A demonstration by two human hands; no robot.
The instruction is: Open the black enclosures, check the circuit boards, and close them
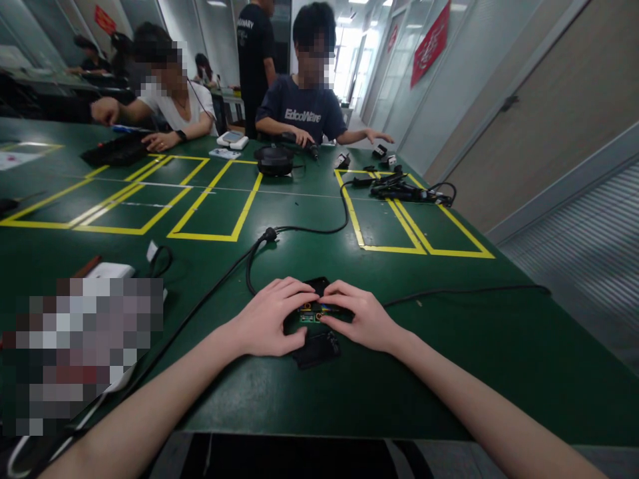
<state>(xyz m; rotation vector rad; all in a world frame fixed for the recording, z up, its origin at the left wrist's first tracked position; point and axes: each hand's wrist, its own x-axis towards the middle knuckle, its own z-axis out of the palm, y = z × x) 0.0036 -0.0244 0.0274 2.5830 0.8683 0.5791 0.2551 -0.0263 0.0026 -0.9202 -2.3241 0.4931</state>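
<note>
Near the front edge of the green table, my two hands meet over a small opened electronic device. Its black plastic casing shows behind my fingertips. A green circuit board with a copper-coloured ring lies between the hands. My left hand curves around the left side, fingertips on the casing and thumb low beside a loose black cover. From the right, my right hand has thumb and forefinger at the board's right end, beside some coloured wires. The exact contact under the fingertips is partly hidden.
A black cable with a plug crosses the table. To the left are white items, partly blurred. Yellow tape outlines mark the far half, where a black bundle and a round black device lie. Two people sit opposite.
</note>
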